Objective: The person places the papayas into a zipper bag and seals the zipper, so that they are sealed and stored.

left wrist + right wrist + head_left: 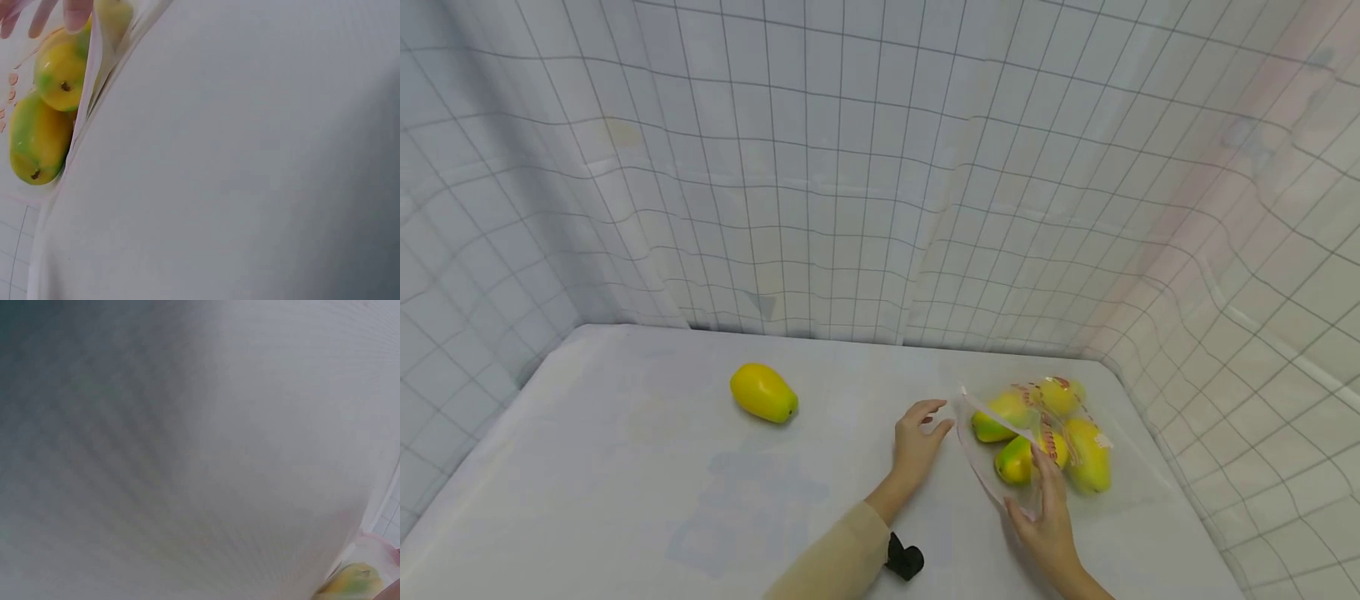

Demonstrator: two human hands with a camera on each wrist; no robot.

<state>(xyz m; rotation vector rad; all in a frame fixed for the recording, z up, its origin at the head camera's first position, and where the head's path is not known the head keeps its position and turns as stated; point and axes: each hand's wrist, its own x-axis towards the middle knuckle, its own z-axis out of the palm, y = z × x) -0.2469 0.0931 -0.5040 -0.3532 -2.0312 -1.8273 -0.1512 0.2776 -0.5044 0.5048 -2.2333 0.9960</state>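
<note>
A clear plastic bag with red print (1126, 479) lies on its side at the right, its mouth facing left. Several yellow-green papayas (1086, 457) are inside it; two of these papayas (40, 137) show their stem ends in the left wrist view. My right hand (1051, 529) is at the near side of the mouth, fingers along the upper rim and thumb spread apart by the lower rim. Just left of the mouth, my left hand (917, 446) has its fingers and thumb apart, thumb tip close to the rim. Nothing shows between them.
A single papaya (763, 392) lies on the white-covered table (625, 467), left of centre. Grid-patterned white curtains (850, 183) hang behind the table and along both sides. A small black object (905, 559) sits beside the left forearm.
</note>
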